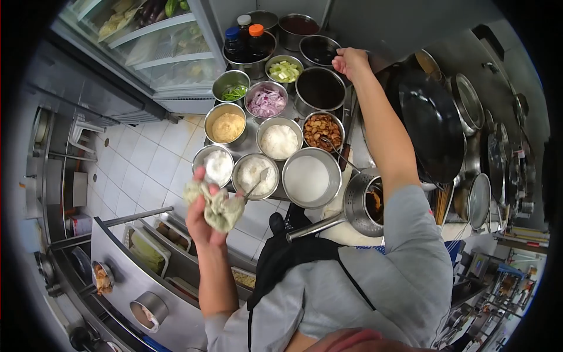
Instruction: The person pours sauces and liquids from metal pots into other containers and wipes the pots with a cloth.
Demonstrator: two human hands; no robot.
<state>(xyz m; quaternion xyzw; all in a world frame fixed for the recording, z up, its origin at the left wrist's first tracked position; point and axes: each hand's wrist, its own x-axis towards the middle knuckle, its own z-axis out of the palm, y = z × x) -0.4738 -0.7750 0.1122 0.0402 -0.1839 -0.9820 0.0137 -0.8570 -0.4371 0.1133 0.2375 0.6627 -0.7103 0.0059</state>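
Observation:
My left hand is closed around a crumpled pale greenish cloth, held up in front of the bowls of white powder and white grains. A spoon stands in the latter. With my arm stretched far forward, my right hand is at the right rim of a metal pot of dark liquid. Its fingers are curled together; whether they grip the rim or something small is unclear. Just nearer stands a wider pot of dark liquid.
Metal bowls hold red onion, chopped greens and browned bits. Capped bottles stand behind. A large black wok is on the right, a perforated pot close to my body. An open drawer lies left.

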